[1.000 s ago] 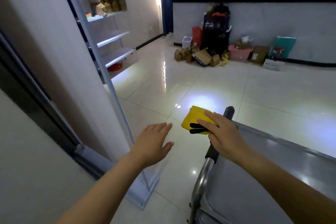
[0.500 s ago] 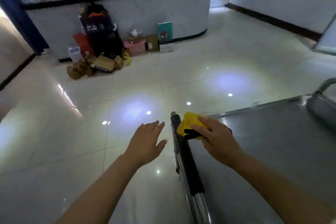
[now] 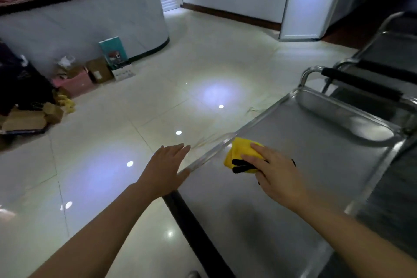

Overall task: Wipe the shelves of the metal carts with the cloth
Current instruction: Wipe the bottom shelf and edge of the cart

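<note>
Right hand point(image 3: 274, 172) grip presses yellow cloth point(image 3: 242, 153) onto cart shelf point(image 3: 304, 142).

Right hand point(image 3: 276, 174) presses yellow cloth point(image 3: 242, 153) flat on top shelf point(image 3: 293, 142) of metal cart, near left rim. Left hand point(image 3: 164, 171) flat, fingers straight, over black handle point(image 3: 191, 228). Second cart point(image 3: 372, 67) just behind. Glossy tiled floor point(image 3: 112, 119); cardboard boxes point(image 3: 99, 70) by counter.

Yellow cloth point(image 3: 242, 150) with black marking, silver-grey cart shelf point(image 3: 293, 153), black handle grip point(image 3: 194, 230), glossy cream floor point(image 3: 112, 119)
</note>
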Demonstrator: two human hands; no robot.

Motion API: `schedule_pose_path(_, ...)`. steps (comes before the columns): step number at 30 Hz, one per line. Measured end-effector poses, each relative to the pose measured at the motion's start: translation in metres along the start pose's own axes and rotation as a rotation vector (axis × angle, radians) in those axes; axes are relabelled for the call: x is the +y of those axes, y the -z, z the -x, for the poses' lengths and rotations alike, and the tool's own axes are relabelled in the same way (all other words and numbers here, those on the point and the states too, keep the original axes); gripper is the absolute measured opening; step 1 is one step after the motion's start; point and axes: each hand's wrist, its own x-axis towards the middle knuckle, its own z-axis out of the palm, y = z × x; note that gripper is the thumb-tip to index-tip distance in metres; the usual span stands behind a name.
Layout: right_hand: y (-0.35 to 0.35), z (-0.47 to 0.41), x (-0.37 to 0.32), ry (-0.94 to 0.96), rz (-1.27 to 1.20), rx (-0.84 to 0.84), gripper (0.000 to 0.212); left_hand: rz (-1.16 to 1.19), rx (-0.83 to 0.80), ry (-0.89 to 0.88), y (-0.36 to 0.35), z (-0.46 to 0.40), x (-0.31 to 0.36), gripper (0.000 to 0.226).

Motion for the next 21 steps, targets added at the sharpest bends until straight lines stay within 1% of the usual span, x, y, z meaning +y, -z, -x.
schedule_pose_path(2,-0.008,-0.01,0.002,-0.049,0.043,0.001,0.05,-0.067,-0.022,-0.093,-0.006,-0.033,-0.012,0.065)
schedule_pose_path(4,-0.018,-0.023,0.0,-0.096,0.099,-0.002,0.051,-0.116,-0.011,-0.202,-0.011,-0.068,-0.026,0.065)
schedule_pose_path(8,-0.034,-0.052,-0.011,-0.238,0.137,-0.032,0.045,-0.056,0.003,-0.408,-0.012,-0.124,-0.053,0.061)
schedule_pose_path(11,-0.041,-0.072,-0.023,-0.339,0.162,-0.06,0.046,-0.03,0.018,-0.512,-0.009,-0.148,-0.069,0.061)
schedule_pose_path(15,-0.045,-0.093,-0.037,-0.396,0.18,-0.061,0.047,-0.004,0.028,-0.541,-0.005,-0.168,-0.085,0.06)
schedule_pose_path(18,-0.049,-0.106,-0.042,-0.369,0.216,-0.051,0.048,0.053,0.032,-0.548,0.001,-0.173,-0.095,0.056)
schedule_pose_path(21,-0.056,-0.122,-0.041,-0.353,0.193,-0.072,0.045,0.052,0.029,-0.487,0.007,-0.17,-0.115,0.059)
